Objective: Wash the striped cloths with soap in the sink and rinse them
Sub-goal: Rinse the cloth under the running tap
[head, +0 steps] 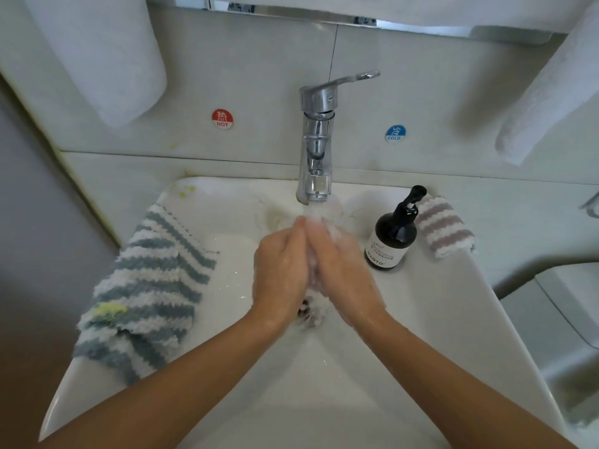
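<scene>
My left hand (pixel 282 270) and my right hand (pixel 343 270) are cupped together under the running tap (pixel 316 140), over the sink (pixel 421 319). Between the palms they hold a bunched, soapy striped cloth (pixel 312 314). Its pale fuzzy ends stick out below the wrists and above the fingertips, and foam covers the fingers. A blue-and-white striped cloth (pixel 146 286) with a yellow stain lies over the sink's left rim. A folded pink-and-white striped cloth (pixel 445 226) lies on the right rim behind the dark soap pump bottle (pixel 392 238).
The tap lever (pixel 343 81) is turned to the right, and water is flowing. White towels hang at the upper left (pixel 97 53) and upper right (pixel 551 92). Red HOT (pixel 222 118) and blue COLD (pixel 395 133) stickers are on the wall. Yellow specks mark the sink's back left corner.
</scene>
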Available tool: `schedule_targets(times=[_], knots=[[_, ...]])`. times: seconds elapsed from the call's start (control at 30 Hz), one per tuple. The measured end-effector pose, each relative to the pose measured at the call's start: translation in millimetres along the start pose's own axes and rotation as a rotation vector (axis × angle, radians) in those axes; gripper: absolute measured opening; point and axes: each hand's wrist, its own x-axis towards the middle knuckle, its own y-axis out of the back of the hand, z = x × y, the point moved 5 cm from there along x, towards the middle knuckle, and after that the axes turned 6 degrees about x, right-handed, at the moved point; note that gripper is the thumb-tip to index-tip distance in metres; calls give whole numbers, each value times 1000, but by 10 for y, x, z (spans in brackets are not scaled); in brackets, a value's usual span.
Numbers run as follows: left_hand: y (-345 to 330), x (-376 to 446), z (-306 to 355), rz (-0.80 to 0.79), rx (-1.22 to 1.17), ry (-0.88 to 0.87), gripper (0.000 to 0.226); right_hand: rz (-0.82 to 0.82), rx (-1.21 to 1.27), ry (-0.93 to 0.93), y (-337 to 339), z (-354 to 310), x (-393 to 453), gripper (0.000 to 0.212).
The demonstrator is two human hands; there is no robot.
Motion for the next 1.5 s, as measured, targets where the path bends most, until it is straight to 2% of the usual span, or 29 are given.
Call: schedule_targets(times=[0.1, 0.23, 0.37, 0.47, 0.63, 0.67, 0.73, 0.8, 0.87, 1.0, 1.1, 1.2, 1.23, 1.4, 1.43, 1.5], knots=[[-32, -41, 31, -14, -104, -46, 46, 43, -70, 52, 20, -12, 21, 31], [-65, -77, 49, -46, -112, -113, 29, 106, -2, 29, 93, 10, 29, 18], [-109, -94, 36, -61, -51, -172, 33, 132, 125, -13, 135, 8, 33, 7], [-134, -110, 42, -84, -7, -164, 37, 151, 198, 31, 148, -43, 21, 11], [-54, 18, 13, -20, 24, -124, 36, 102, 66, 85, 74, -65, -33, 5], [-34, 49, -3, -3, 67, -122, 35, 86, 51, 86, 51, -59, -43, 5], [5, 86, -8, 21, 112, -105, 37, 87, -2, 90, 24, -66, -49, 19], [40, 73, 27, 31, 70, -59, 43, 115, -78, 94, 28, -68, -30, 36], [41, 27, 71, 9, 18, -32, 46, 131, -96, 84, 45, -80, -17, 42], [14, -101, 150, -8, -81, -121, 48, 133, -107, 119, 97, -124, -32, 29], [-5, -124, 188, -31, -107, -143, 33, 133, -120, 180, 115, -141, -34, 18], [-12, -97, 197, -36, -110, -125, 20, 96, -76, 165, 102, -141, -21, 8], [-7, -94, 209, -30, -117, -129, 16, 69, -74, 142, 90, -144, -23, 8], [21, -96, 177, -21, -98, -176, 7, -85, -106, 11, 18, -138, -66, 42], [20, -88, 163, -24, -79, -188, 13, -87, -91, 4, 20, -150, -79, 43], [19, -82, 149, -50, -85, -200, 25, -79, -53, 11, 28, -159, -76, 32]])
